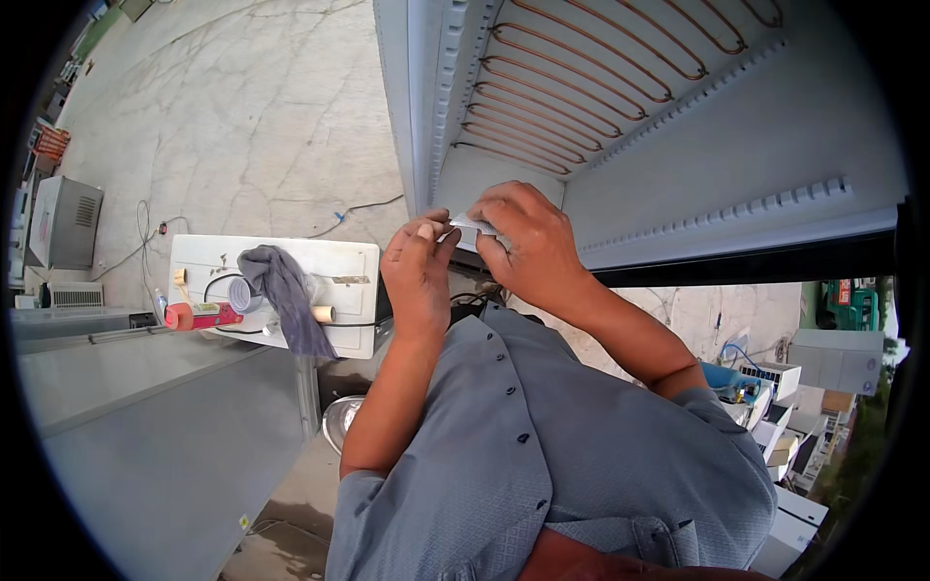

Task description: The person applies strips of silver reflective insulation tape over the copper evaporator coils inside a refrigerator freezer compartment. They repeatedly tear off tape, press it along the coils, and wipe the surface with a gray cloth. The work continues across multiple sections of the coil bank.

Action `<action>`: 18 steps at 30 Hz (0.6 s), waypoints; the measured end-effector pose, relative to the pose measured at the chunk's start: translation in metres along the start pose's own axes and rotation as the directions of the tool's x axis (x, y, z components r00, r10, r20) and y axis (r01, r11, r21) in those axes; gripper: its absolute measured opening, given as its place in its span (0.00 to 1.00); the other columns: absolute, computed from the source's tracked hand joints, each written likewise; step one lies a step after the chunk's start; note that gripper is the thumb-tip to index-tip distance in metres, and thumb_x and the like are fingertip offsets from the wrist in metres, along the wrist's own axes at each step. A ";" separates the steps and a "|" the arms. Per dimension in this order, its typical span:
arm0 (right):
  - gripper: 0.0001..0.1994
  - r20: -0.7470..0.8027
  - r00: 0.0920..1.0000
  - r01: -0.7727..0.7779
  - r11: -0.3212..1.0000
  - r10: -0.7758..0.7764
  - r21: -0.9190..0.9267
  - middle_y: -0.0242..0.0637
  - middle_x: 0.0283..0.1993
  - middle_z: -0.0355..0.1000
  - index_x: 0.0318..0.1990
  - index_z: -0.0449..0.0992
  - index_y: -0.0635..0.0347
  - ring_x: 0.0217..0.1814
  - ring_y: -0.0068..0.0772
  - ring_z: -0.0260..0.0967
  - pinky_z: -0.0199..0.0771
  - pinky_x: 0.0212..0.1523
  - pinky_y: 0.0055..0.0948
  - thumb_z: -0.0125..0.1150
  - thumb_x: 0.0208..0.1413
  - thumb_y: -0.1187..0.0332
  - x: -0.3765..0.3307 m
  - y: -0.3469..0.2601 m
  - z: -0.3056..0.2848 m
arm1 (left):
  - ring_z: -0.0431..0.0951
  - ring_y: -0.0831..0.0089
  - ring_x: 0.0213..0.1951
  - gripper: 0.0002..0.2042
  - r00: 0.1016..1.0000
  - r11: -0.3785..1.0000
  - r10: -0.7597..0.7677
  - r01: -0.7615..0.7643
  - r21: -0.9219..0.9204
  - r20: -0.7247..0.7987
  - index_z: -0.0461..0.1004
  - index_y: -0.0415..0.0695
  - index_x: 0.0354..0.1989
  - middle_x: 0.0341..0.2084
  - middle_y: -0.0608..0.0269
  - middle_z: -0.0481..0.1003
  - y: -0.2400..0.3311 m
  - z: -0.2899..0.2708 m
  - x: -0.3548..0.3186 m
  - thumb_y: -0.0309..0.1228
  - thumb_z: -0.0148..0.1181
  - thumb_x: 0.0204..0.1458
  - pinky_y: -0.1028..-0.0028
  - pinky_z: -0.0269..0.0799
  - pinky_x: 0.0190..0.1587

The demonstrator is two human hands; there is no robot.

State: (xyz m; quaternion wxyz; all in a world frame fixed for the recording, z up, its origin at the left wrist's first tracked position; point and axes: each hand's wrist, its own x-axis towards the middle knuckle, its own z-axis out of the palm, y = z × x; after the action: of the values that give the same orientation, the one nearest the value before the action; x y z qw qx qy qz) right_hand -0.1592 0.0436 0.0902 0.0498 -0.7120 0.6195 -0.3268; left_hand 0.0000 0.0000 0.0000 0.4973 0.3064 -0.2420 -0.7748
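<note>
In front of my chest, both hands meet over a small, thin silvery-white piece [473,226], possibly foil or tape; its exact kind is not clear. My right hand [531,242] is closed on it between thumb and fingers. Thumb and fingers of my left hand [423,261] are pinched together at its left end. Just beyond my hands stands an open white cabinet [504,179], its inner wall lined with a looping copper tube [572,92]. Slotted strips [717,215] run along the cabinet's inside.
To the left, a white board-like surface [363,257] carries a grey cloth [281,290], a pink-red bottle [201,316] and a white roll [242,294]. A large grey cabinet [184,407] lies below it. Cables [363,205] cross the concrete floor. Several appliances [835,358] stand at the right.
</note>
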 end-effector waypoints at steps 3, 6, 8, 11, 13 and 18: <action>0.10 0.036 0.999 -0.037 0.967 0.028 0.253 0.39 0.44 0.77 0.41 0.81 0.60 0.45 0.40 0.78 0.77 0.45 0.36 0.67 0.50 0.78 0.020 -0.007 -0.028 | 0.76 0.62 0.57 0.20 0.993 0.996 0.076 -0.080 0.044 0.089 0.72 0.37 0.61 0.58 0.51 0.75 0.023 -0.003 0.020 0.30 0.55 0.61 0.61 0.68 0.65; 0.06 0.160 0.987 -0.054 0.884 -0.024 0.465 0.39 0.44 0.77 0.39 0.81 0.66 0.43 0.30 0.76 0.76 0.46 0.30 0.65 0.53 0.80 0.037 -0.022 -0.067 | 0.75 0.64 0.59 0.20 0.930 0.976 0.047 -0.120 0.183 0.364 0.74 0.38 0.61 0.59 0.53 0.75 0.021 0.000 0.047 0.20 0.54 0.58 0.65 0.68 0.64; 0.05 0.191 0.981 -0.088 0.806 -0.032 0.585 0.40 0.44 0.77 0.38 0.81 0.66 0.44 0.30 0.76 0.75 0.47 0.30 0.66 0.54 0.79 0.047 -0.027 -0.086 | 0.74 0.66 0.61 0.22 0.835 0.966 -0.055 -0.093 0.240 0.547 0.73 0.39 0.62 0.59 0.55 0.75 0.021 0.013 0.058 0.18 0.54 0.57 0.65 0.68 0.64; 0.06 0.188 0.981 -0.105 0.715 -0.038 0.692 0.44 0.43 0.78 0.38 0.81 0.67 0.46 0.30 0.75 0.75 0.49 0.30 0.68 0.56 0.72 0.063 -0.032 -0.106 | 0.73 0.66 0.63 0.26 0.725 0.925 -0.273 0.018 0.380 0.633 0.72 0.40 0.64 0.60 0.60 0.75 0.021 0.026 0.067 0.13 0.53 0.54 0.63 0.66 0.66; 0.08 0.129 0.991 -0.067 0.683 -0.040 0.727 0.44 0.43 0.78 0.38 0.81 0.66 0.47 0.30 0.75 0.74 0.49 0.29 0.68 0.57 0.69 0.073 -0.035 -0.114 | 0.72 0.62 0.64 0.28 0.645 0.933 -0.303 0.049 0.357 0.702 0.69 0.37 0.66 0.61 0.57 0.74 0.020 0.030 0.067 0.20 0.57 0.52 0.61 0.63 0.68; 0.11 0.028 0.999 0.007 0.813 -0.028 0.582 0.34 0.43 0.77 0.44 0.81 0.68 0.44 0.20 0.69 0.71 0.44 0.24 0.63 0.66 0.67 0.086 -0.030 -0.126 | 0.71 0.55 0.66 0.47 0.559 0.935 -0.299 0.333 0.121 0.774 0.62 0.31 0.70 0.66 0.42 0.69 0.018 0.044 0.035 0.53 0.63 0.45 0.59 0.60 0.70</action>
State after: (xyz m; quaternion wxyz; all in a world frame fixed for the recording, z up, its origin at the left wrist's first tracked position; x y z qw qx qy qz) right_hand -0.1982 0.0139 0.2373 0.2728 -0.6740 0.4825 -0.4883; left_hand -0.0315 -0.0361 0.0343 0.2011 -0.0326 -0.3593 -0.9107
